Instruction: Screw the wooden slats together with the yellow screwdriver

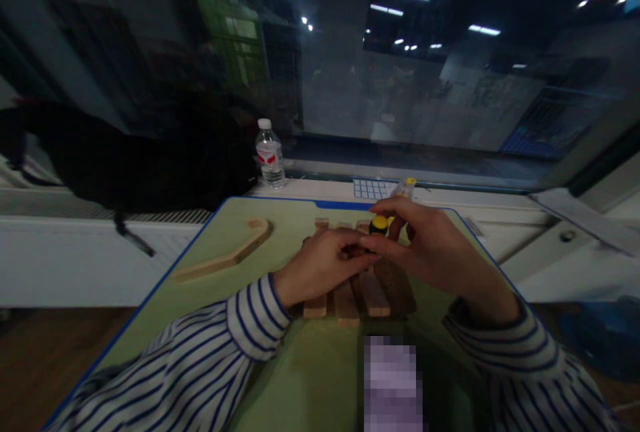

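My right hand (430,235) is curled round a screwdriver, whose rounded yellow-and-black handle (379,224) points up between thumb and fingers. The shaft and tip are hidden. Close against it, my left hand (323,262) lies over several pale wooden slats (346,302), its fingers bent together near the screwdriver; what they pinch, if anything, is hidden. A darker brown wooden piece (395,285) lies beside the slats, under my right hand. To the left, a bent wooden strip with a hooked end (233,255) rests on the green tabletop (280,365).
A water bottle (271,155) stands on the windowsill beside a black bag (150,165). Behind my right hand are a blue-and-white grid sheet (371,189) and a clear yellow-capped container (404,188). A blurred pale purple patch (393,385) covers the near middle. White papers (585,215) lie at right.
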